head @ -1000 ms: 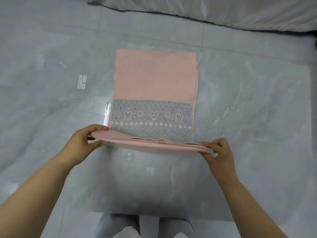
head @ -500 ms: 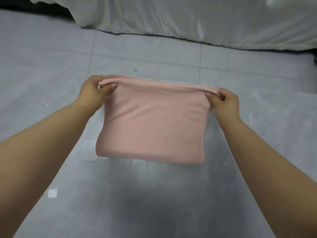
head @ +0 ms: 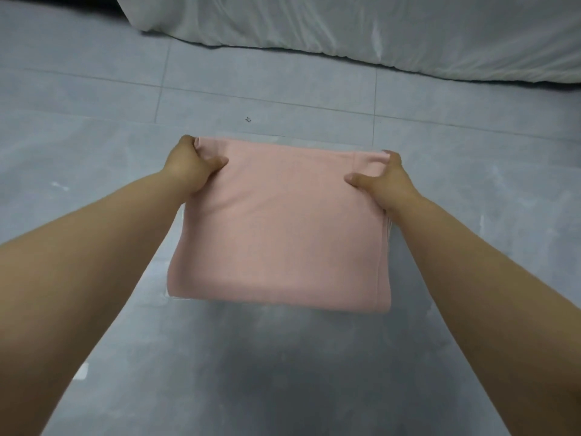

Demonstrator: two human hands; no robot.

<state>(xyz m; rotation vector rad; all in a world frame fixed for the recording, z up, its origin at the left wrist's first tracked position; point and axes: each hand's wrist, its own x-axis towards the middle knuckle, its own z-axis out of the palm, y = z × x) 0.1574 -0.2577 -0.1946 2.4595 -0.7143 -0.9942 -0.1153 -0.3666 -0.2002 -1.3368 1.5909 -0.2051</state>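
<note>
A folded pink towel (head: 283,228) lies in the middle of the grey tiled floor (head: 94,127), folded into a thick, nearly square pad with its plain side up. Its near edge rests flat on the floor. From this angle it is hard to tell whether the far edge is flat too or lifted a little.

The left hand (head: 191,166) grips the far left corner of the towel: the thumb lies on top of the cloth and the fingers (head: 188,144) curl round the edge. The right hand (head: 385,180) holds the far right corner the same way, thumb pressed on the top layer and the other fingers wrapped over the far edge. Both bare forearms reach forward along the two sides of the towel.

Beyond the towel, well apart from it, white bedding (head: 345,33) hangs down to the floor across the top of the view. A small dark mark (head: 248,119) sits on a tile between the two.
</note>
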